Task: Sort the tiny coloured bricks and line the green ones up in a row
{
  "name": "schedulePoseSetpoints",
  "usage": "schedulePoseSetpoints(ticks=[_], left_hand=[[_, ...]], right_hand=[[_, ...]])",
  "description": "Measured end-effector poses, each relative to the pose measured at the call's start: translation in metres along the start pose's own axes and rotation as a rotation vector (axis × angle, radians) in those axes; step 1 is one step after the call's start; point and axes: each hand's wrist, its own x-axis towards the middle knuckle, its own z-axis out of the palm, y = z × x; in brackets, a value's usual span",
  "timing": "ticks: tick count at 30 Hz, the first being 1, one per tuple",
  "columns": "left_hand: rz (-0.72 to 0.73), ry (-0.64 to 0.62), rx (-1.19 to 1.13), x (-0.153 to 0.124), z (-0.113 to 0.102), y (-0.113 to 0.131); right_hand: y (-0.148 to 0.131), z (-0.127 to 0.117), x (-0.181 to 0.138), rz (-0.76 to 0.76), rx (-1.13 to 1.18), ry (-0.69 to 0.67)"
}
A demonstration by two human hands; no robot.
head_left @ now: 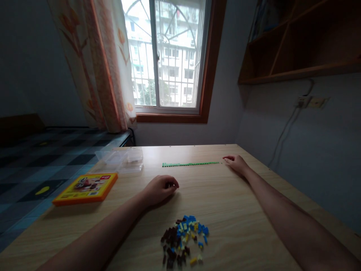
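Observation:
A long row of small green bricks (186, 164) runs across the far part of the table, its pieces larger at the left end and smaller at the right. Just beyond the right end of that row is my right hand (237, 164), its index finger stretched out and slightly apart from the thumb. A tiny green piece (221, 163) lies by its fingertips. My left hand (161, 189) rests on the table nearer to me, fingers curled in towards the thumb; whatever they hold, if anything, is hidden. In front of it lies a loose pile of brown, blue, yellow and cream bricks (183, 235).
An orange and yellow box (87, 188) lies flat on the table's left side. Behind it stands a clear plastic tray (121, 160) with compartments. Left of the wooden table (231, 214) is a bed with a checked cover (70, 145). A window (175, 56) is straight ahead.

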Motion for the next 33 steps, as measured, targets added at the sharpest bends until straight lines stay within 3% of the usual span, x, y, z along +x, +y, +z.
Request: schedulePoseSetpoints(ticks=[9,20,26,33], left_hand=[[-0.012,0.0,0.0,0.0,-0.001,0.005],[-0.012,-0.01,-0.016,-0.001,-0.002,0.006],[-0.015,-0.006,-0.013,-0.001,-0.002,0.006],[-0.016,0.002,-0.03,-0.001,-0.001,0.005]], right_hand=[[-0.014,-0.003,-0.013,-0.147,-0.162,-0.022],[-0.013,0.002,-0.01,-0.13,-0.132,0.003],[-0.02,-0.001,-0.013,-0.123,-0.186,-0.049],[-0.017,-0.001,-0.013,-0.159,-0.176,0.012]])
